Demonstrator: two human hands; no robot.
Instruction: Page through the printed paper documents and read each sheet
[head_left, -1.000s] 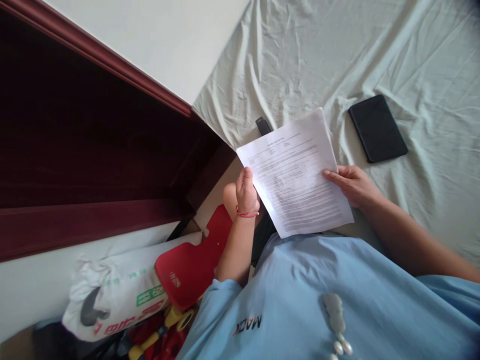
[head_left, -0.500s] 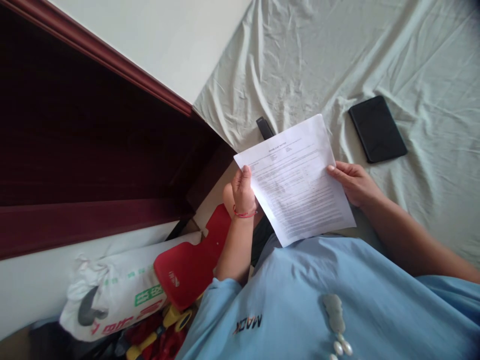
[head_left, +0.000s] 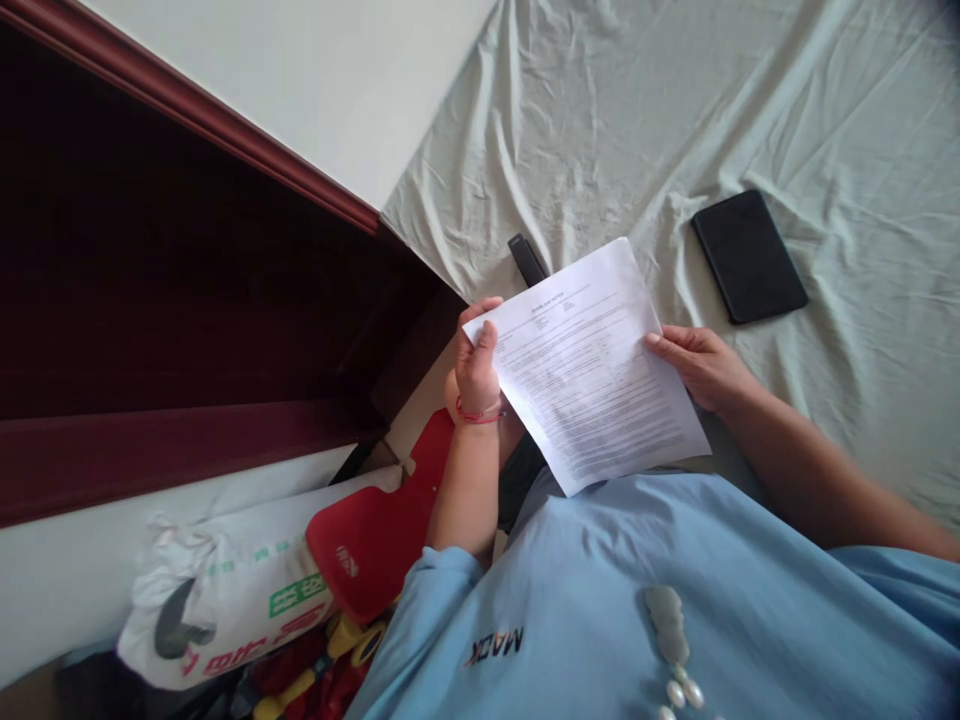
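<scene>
A printed sheet of paper (head_left: 592,380) is held up in front of my blue shirt, its text facing me and too small to read. My left hand (head_left: 478,360), with a red string bracelet at the wrist, grips the sheet's upper left edge, thumb on the front and fingers behind. On the opposite edge my right hand (head_left: 701,365) pinches the paper between thumb and fingers. Past the top edge, a narrow black object (head_left: 528,260) lies on the bed sheet, partly hidden by the paper. Farther right lies a flat black rectangular case or tablet (head_left: 750,257).
A wrinkled pale green bed sheet (head_left: 630,120) spreads ahead and to the right. At left stands a dark reddish wooden panel (head_left: 187,250). Below it are a printed white sack (head_left: 247,570), a red plastic piece (head_left: 375,540) and yellow-handled items (head_left: 300,680).
The top of the paper has tipped slightly down and left. My left hand has shifted up along the edge, and its fingers now show above the paper's corner.
</scene>
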